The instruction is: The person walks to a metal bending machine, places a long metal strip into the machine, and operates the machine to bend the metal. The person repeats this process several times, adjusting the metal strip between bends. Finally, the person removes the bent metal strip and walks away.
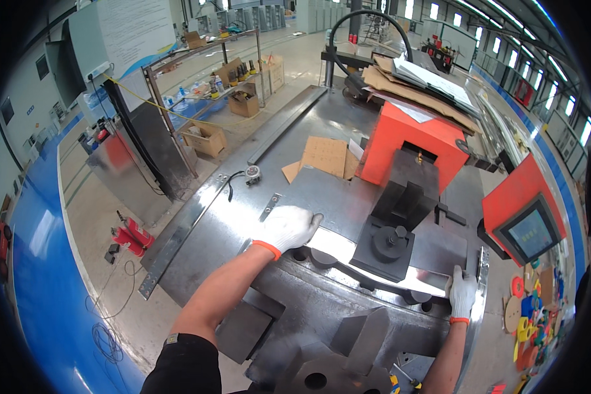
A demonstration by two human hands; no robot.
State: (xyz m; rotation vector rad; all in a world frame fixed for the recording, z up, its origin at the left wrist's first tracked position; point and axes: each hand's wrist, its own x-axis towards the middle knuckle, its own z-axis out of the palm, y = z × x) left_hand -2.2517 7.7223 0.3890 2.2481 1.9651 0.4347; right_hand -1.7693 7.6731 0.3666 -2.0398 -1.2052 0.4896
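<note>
- Shiny flat metal strip [374, 257] lies across a grey steel machine bench [243, 223], passing under a dark grey block-shaped press head [391, 243] that sits in front of an orange machine housing [410, 141].
- Left hand [289, 226], in a white work glove with an orange cuff, lies flat with fingers spread on the strip's left end, pressing it down.
- Right hand [461, 292], gloved the same way, is curled around the strip's right end near the bench edge.
- Judging by this, the strip is already seated under the press head and held in line; it looks straight to either side, so any forming seems not yet done.
- Brown cardboard sheets [325, 156] lie farther back on the bench; more cardboard and papers are stacked on top of the orange housing.
- An orange-cased control screen [528, 233] stands to the right, above coloured rolls of tape [528, 312].
- Around is a large factory hall: blue-painted floor [39, 262] at left, a small red jack [132, 236] on concrete, shelves with cardboard boxes [205, 139], and bright windows [538, 69] along the right wall.
</note>
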